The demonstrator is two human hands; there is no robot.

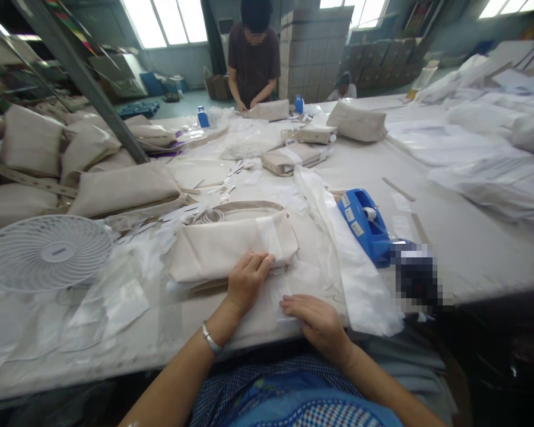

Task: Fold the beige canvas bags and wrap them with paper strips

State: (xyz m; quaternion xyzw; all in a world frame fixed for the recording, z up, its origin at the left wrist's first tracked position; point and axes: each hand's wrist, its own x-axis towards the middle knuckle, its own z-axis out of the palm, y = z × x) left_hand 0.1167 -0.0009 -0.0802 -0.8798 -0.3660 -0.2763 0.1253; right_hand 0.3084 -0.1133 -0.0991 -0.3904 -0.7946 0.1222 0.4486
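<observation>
Near you on the left sits a round white fan with a slatted grille. Beyond it you have a grey metal post. Far across from you stands a co-worker in a dark top (short-sleeved), with tall stacked cartons just right and a bright window behind, left.

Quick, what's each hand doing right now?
Left hand: fingers on the bag; grip cannot be told.
Right hand: fingers extended; whether it holds anything cannot be told.
</observation>
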